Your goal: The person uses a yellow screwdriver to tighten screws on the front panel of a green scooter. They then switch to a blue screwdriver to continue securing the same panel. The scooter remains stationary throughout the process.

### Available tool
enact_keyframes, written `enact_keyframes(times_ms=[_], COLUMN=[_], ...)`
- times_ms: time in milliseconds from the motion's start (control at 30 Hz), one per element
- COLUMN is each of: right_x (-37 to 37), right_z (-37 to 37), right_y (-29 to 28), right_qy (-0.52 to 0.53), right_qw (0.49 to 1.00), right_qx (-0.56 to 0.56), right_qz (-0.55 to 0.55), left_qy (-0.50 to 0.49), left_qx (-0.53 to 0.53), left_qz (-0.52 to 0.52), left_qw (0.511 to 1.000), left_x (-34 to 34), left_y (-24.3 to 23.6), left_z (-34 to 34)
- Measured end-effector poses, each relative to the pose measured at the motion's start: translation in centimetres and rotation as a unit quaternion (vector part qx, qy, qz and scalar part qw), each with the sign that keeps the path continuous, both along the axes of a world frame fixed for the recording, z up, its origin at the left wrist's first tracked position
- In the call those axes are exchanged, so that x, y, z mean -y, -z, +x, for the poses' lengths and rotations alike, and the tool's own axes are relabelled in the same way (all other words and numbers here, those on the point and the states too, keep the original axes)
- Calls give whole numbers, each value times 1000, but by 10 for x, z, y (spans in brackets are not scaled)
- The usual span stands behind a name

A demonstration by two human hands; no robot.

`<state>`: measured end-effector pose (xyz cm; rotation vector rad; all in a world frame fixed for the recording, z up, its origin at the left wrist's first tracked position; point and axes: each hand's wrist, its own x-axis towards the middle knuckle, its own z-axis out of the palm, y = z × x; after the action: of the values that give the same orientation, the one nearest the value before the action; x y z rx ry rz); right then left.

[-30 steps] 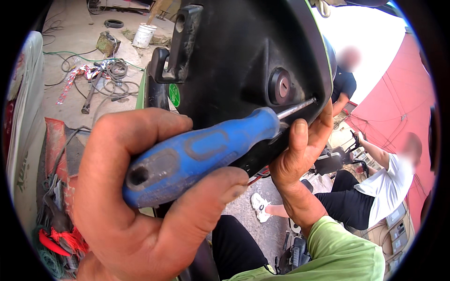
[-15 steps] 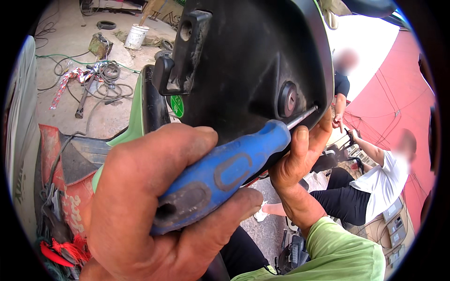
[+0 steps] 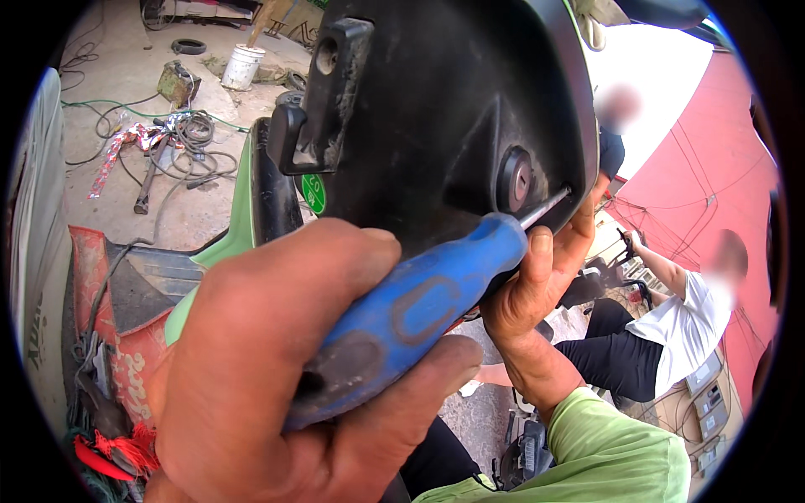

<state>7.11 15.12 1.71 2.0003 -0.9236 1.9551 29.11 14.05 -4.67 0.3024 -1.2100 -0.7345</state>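
Note:
My left hand (image 3: 251, 352) grips a blue and grey screwdriver (image 3: 419, 310), its fingers and thumb closed round the handle. The metal shaft reaches up to the right, its tip at a small recess near the right edge of a black plastic scooter panel (image 3: 436, 101). A round key lock (image 3: 515, 178) sits just left of the tip. From the lower right comes my right hand (image 3: 537, 289), holding the panel's lower right edge between thumb and fingers. What lies behind the panel is hidden.
Light-green scooter bodywork (image 3: 239, 205) stands behind my left hand. Cables (image 3: 197, 134), a hammer (image 3: 149, 176) and a white bucket (image 3: 242, 67) lie or stand on the ground at upper left. Two people are at the right, one in a white shirt (image 3: 692, 335).
My left hand and the screwdriver handle have shifted slightly to the right. The tip stays at the recess, and my right hand keeps its place on the panel edge.

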Motion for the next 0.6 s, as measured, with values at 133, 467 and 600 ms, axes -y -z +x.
enact_keyframes(times_ms=[133, 467, 600], right_x=[2, 0, 2], right_z=[0, -5, -4], right_y=[1, 2, 1], right_qy=[-1, 15, 6], right_qw=[1000, 999, 998], right_qx=[-11, -22, -59], right_qz=[-15, -21, -24], left_qy=[-3, -22, -41], left_qx=[-1, 4, 6], left_qz=[-20, -60, -77], left_qw=[1000, 998, 996], left_x=[5, 9, 10], left_y=[-4, -10, -15], left_z=[1, 0, 6])
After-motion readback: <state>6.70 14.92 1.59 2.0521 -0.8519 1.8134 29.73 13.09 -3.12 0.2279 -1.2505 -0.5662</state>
